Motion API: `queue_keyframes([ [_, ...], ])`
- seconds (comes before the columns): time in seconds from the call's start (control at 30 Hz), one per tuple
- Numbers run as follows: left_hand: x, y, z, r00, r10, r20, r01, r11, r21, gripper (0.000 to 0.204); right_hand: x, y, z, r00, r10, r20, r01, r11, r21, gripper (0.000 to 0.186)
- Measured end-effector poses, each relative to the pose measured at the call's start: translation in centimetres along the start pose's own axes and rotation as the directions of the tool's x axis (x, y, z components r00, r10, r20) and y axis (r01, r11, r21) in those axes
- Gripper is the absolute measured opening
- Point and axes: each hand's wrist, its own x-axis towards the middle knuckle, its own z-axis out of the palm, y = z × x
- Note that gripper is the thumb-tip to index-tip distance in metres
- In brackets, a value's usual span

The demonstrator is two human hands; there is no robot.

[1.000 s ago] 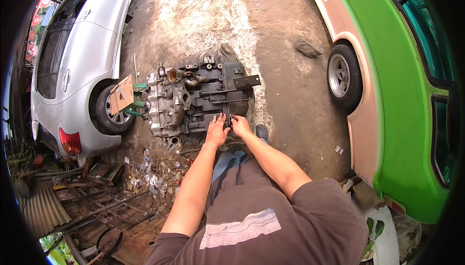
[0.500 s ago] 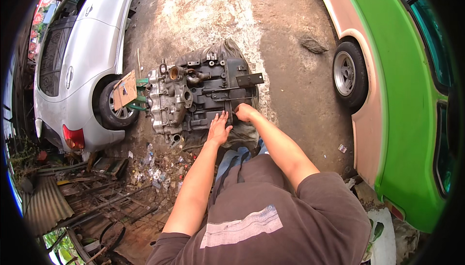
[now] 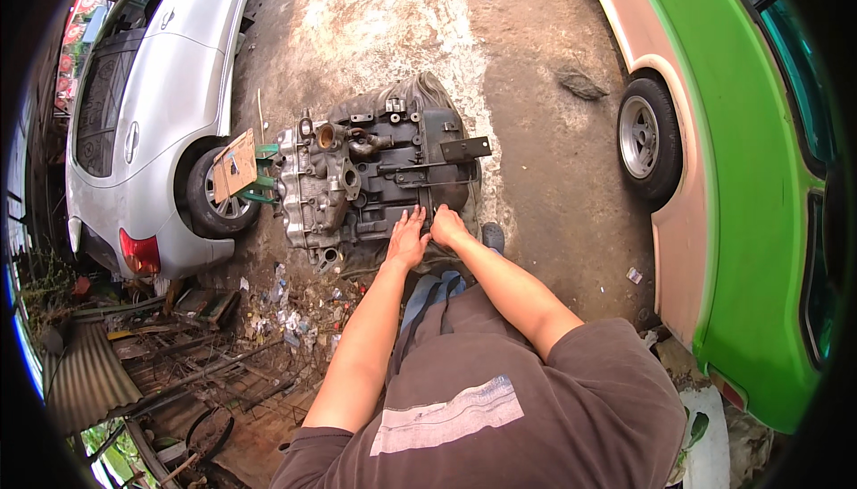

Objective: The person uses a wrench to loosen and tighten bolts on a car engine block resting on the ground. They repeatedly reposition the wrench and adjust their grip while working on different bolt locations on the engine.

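R grip (image 3: 449, 226) shifted nr L grip (image 3: 407, 242), eng. (image 3: 388, 187) under both.

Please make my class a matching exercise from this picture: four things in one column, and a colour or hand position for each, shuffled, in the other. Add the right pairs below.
Things
1. left hand
2. car at the picture's left
3. right hand
4. vehicle at the picture's right

Colours and positions
A. fingers curled, at the near side of the engine
B. green and pinkish tan
C. fingers stretched out, at the near side of the engine
D. silver

Right pairs: 1-C, 2-D, 3-A, 4-B
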Motion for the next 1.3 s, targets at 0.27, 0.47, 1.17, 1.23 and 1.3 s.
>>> queue_keyframes([
  [0.27,0.0,-0.2,0.3,1.0,0.005,-0.024,-0.006,1.0,-0.028,0.072,2.0,2.8,-0.2,0.943,-0.045,-0.331,0.149,0.944,0.296,0.029],
  [0.47,-0.2,0.3,0.0,1.0,-0.008,-0.019,0.007,0.999,-0.031,0.077,3.3,4.0,1.4,0.83,-0.406,-0.383,0.49,0.858,0.152,0.03],
  [1.17,-0.8,1.0,-0.6,0.998,0.002,-0.065,0.001,0.998,0.058,0.078,3.8,5.2,1.4,0.681,-0.597,-0.425,0.659,0.752,-0.001,0.023],
  [1.23,-0.9,1.0,-0.6,0.998,-0.006,-0.059,0.009,0.999,0.052,0.078,4.1,5.2,1.4,0.687,-0.62,-0.379,0.674,0.739,0.012,0.027],
  [1.3,-0.9,1.0,-0.6,0.998,0.002,-0.067,0.002,0.999,0.05,0.078,4.6,5.4,1.4,0.729,-0.596,-0.335,0.637,0.771,0.014,0.03],
])
